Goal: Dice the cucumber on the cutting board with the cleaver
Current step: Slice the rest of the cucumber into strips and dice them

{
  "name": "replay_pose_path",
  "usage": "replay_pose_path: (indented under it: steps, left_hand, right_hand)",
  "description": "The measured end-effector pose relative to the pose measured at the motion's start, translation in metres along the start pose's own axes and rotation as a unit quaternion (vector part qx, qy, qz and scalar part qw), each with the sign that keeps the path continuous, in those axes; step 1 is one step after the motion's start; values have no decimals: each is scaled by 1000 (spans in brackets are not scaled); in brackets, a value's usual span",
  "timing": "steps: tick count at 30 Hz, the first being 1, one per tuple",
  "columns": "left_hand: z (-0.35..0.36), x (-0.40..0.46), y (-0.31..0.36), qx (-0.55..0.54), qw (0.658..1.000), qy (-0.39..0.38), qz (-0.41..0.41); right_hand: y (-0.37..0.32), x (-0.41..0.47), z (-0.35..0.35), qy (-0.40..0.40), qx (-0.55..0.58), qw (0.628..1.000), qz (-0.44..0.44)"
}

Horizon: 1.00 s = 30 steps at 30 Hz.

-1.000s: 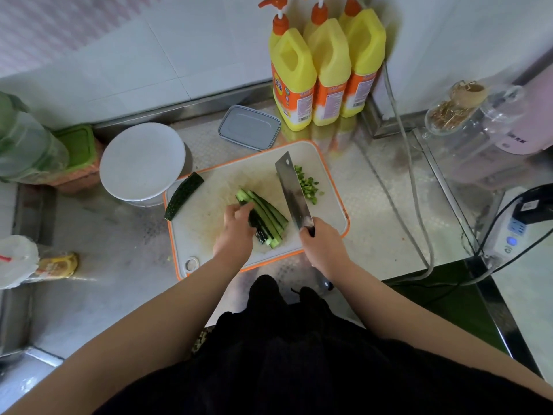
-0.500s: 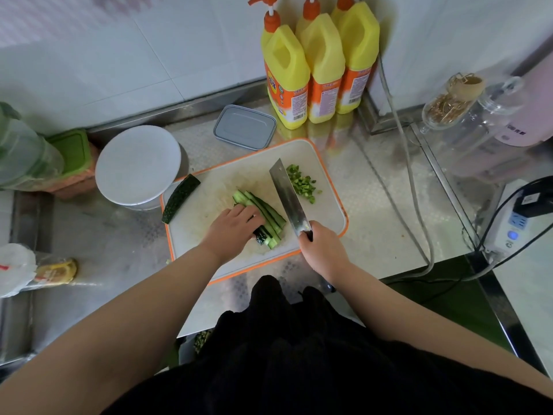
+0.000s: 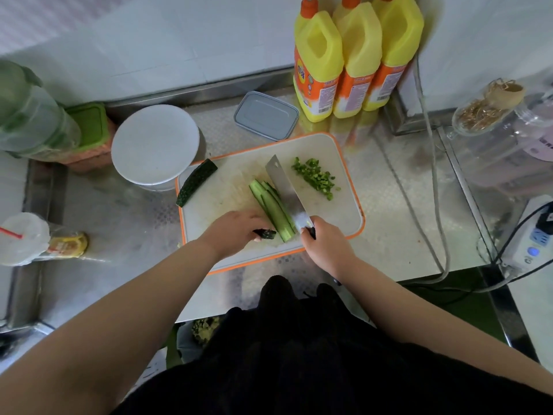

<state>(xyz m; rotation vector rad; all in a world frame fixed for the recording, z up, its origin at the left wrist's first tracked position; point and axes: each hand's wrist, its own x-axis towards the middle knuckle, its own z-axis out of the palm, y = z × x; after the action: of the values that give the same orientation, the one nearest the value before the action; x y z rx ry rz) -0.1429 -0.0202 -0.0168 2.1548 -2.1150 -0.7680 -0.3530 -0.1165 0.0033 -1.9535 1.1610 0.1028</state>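
Nearest me, low in the frame's centre, my left hand (image 3: 236, 230) pinches a small dark cucumber piece (image 3: 265, 233) at the near edge of the cutting board (image 3: 344, 211). Just right of it my right hand (image 3: 324, 242) is wrapped round the cleaver (image 3: 285, 194) handle, the blade lying alongside the cucumber strips (image 3: 273, 209) at mid-board. Beyond, diced bits (image 3: 315, 176) sit toward the upper right and an uncut cucumber chunk (image 3: 196, 182) hangs over the board's left edge. My worry: the left fingertips sit close to the blade's heel, so a quick chop could nick them, and the loose strips could splay and cut unevenly.
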Motion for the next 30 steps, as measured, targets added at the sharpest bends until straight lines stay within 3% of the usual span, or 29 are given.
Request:
replay_pose_path:
  steps: [3,8,17,20,25,30]
  left_hand:
    - [4,-12,-15,-25,995,-63,-74]
    - [25,-33,-27,-9,993,44,-112]
    - [57,-50,-26,42,975,213,-38]
    - [60,-49,-27,49,963,260,-57]
    - [72,-52,-29,51,961,272,-21]
    - [85,-55,-23,25,955,292,-52]
  right_hand:
    - [-12,5,6,-49,-39,998,-31]
    - [-34,19,24,-121,-100,986,-53]
    - [-51,29,28,-155,-162,972,-64]
    - [-51,26,27,-157,-190,966,-76]
    - [-49,23,32,-157,-202,963,-87]
    - [-51,21,36,-150,-221,959,-99]
